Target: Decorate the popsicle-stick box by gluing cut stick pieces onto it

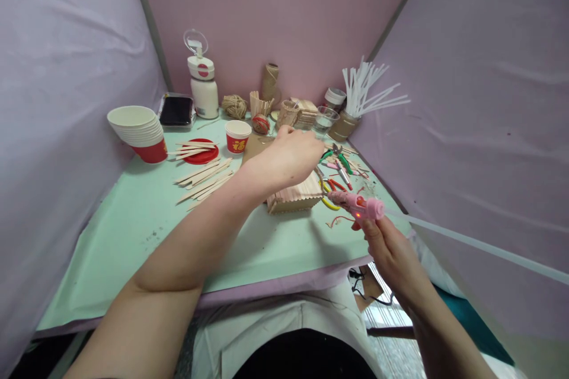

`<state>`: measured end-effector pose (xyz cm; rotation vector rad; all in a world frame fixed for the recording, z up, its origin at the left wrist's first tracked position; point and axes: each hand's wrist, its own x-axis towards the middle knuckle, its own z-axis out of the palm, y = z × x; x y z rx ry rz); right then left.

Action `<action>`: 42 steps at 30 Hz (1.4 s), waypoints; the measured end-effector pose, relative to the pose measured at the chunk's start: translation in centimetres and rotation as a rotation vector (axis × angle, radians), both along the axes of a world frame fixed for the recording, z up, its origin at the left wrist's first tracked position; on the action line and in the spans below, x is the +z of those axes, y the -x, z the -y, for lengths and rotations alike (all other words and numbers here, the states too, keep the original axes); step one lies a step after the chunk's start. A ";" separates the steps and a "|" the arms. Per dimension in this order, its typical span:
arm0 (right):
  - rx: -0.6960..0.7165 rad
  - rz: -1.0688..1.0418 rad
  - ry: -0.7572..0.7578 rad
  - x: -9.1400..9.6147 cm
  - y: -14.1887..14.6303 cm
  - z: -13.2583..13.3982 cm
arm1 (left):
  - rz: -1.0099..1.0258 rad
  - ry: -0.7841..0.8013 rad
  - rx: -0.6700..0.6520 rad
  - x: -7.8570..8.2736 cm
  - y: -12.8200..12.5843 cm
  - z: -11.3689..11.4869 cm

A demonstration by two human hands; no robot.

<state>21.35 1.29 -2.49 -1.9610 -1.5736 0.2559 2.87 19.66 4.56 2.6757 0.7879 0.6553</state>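
My right hand (pixel 389 246) is wrapped round a pink hot glue gun (pixel 362 206), its small orange light lit and its nozzle pointing left. A long white glue stick (pixel 471 241) runs out of its back. My left hand (pixel 296 157) reaches over a small box faced with wooden craft sticks (pixel 296 196). Its fingers are curled down, and what they hold, if anything, is hidden. A short brown strand (pixel 319 176) shows below these fingers, close to the glue gun's nozzle; I cannot tell whether the hand grips it.
Pliers with green handles (pixel 342 161) and loose craft sticks (pixel 202 180) lie about. Stacked paper cups (pixel 140 130), a red lid (pixel 202 157), a red paper cup (pixel 237 137), a white bottle (pixel 204 95), twine (pixel 235 106) and a jar of white glue sticks (pixel 345 125) stand farther back.
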 end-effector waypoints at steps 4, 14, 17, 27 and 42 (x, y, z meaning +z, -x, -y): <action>0.008 -0.002 -0.002 0.1 0.1 0.0 | -0.003 0.007 -0.001 -0.1 -0.1 -0.1; 0.002 0.025 -0.002 0.1 0.1 0.0 | -0.334 -0.222 0.062 1.0 0.2 0.9; 0.006 0.029 -0.003 0.0 0.0 0.0 | -0.366 -0.228 0.070 1.2 0.3 1.0; 0.001 0.025 0.006 0.3 0.2 -0.1 | -0.399 -0.208 0.074 1.6 0.3 1.1; 0.023 0.002 0.039 0.6 0.8 -0.3 | -0.358 -0.211 0.069 1.2 0.4 0.9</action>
